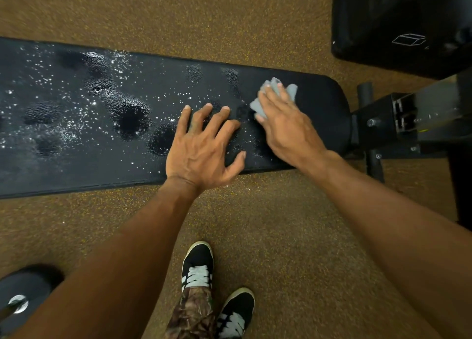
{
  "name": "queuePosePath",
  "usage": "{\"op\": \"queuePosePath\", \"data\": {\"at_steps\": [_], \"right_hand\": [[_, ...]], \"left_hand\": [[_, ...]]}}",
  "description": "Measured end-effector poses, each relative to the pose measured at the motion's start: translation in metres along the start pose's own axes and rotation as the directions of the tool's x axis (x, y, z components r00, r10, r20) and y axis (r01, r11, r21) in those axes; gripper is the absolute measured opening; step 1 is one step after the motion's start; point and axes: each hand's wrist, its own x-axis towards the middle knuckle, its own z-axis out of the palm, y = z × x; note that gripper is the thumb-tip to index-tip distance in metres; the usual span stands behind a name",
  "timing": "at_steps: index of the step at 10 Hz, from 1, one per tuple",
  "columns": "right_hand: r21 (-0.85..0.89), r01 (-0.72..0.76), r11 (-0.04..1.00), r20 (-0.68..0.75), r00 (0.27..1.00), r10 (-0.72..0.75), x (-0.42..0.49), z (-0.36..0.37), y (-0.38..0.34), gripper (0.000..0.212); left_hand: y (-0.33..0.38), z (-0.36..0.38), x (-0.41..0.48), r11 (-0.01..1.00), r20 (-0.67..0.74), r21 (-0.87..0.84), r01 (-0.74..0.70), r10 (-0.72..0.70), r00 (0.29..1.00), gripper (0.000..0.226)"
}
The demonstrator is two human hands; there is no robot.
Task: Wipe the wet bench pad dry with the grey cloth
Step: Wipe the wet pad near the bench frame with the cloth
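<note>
We pressed the crumpled grey cloth (274, 96) under our right hand (286, 126) onto the black padded vinyl bench pad (319, 104), left hand (201, 147) splayed flat, empty; wiping had barely begun, and the droplets to the left likely came next.

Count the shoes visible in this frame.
2. One black shoe with white laces stands on the brown floor below the bench pad; the other shoe is nearer the bottom edge, to its right. None seem hidden.

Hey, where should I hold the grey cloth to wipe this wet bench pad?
Keep the right hand flat on top of the bunched grey cloth, coming from above, fingers spread over its middle. It lies crumpled on the bench pad, so a flat palm presses more of it down.
</note>
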Motion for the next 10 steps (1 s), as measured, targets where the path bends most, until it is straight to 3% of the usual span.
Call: {"op": "queuePosePath", "data": {"at_steps": [2,4,6,8,9,10], "right_hand": [[-0.057,0.197,0.979,0.048,0.980,-0.195,-0.040,0.005,0.016,0.051],[-0.011,-0.002,1.000,0.010,1.000,0.002,-0.017,0.001,0.012,0.050],[-0.048,0.156,0.987,0.068,0.986,-0.152,-0.053,0.008,0.012,0.053],[-0.019,0.011,1.000,0.024,1.000,-0.011,-0.044,0.004,0.022,0.051],[0.021,0.053,0.998,0.034,0.998,-0.054,-0.048,0.010,-0.003,0.051],[-0.046,0.170,0.984,0.119,0.979,-0.163,-0.072,0.008,0.003,0.053]], "left_hand": [[0.004,0.002,0.001,1.000,-0.022,-0.003,-0.014,0.014,1.000,0.061],[0.002,0.003,0.000,1.000,-0.028,0.022,-0.007,0.007,1.000,0.061],[0.003,0.004,0.001,1.000,-0.033,0.006,-0.011,0.011,0.999,0.062],[0.001,0.003,0.000,1.000,-0.033,0.012,-0.003,0.003,0.999,0.062],[0.002,0.004,0.000,1.000,-0.034,0.009,-0.003,0.003,0.999,0.062],[0.003,0.003,0.001,1.000,-0.025,0.002,-0.005,0.005,1.000,0.062]]}}
